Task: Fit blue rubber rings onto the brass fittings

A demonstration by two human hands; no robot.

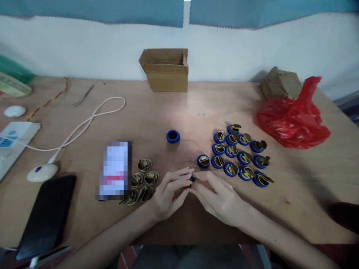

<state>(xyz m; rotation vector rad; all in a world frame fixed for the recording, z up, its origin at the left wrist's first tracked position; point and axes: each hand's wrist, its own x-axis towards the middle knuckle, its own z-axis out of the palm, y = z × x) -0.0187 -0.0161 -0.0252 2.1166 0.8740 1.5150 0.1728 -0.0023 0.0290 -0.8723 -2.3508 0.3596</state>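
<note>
A: Backdrop?
B: White wall. Blue-green cloth across the top, two panels, zigzag lower edges, narrow gap between.
A: Furniture?
B: Brown wooden table, back edge against the wall.
A: Light?
B: Pale glare on the table toward the wall, soft shadow at right.
A: Floor?
B: Reddish floor, pale lines, below the table's front edge.

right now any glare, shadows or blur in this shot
Head view: bright patch on the table right of the box, glints on the red bag; head view: soft shadow at the table's right; head view: blocky pixels over the lit phone; head view: the piece between the fingers is mostly covered, so its sharpness can't be judged.
</note>
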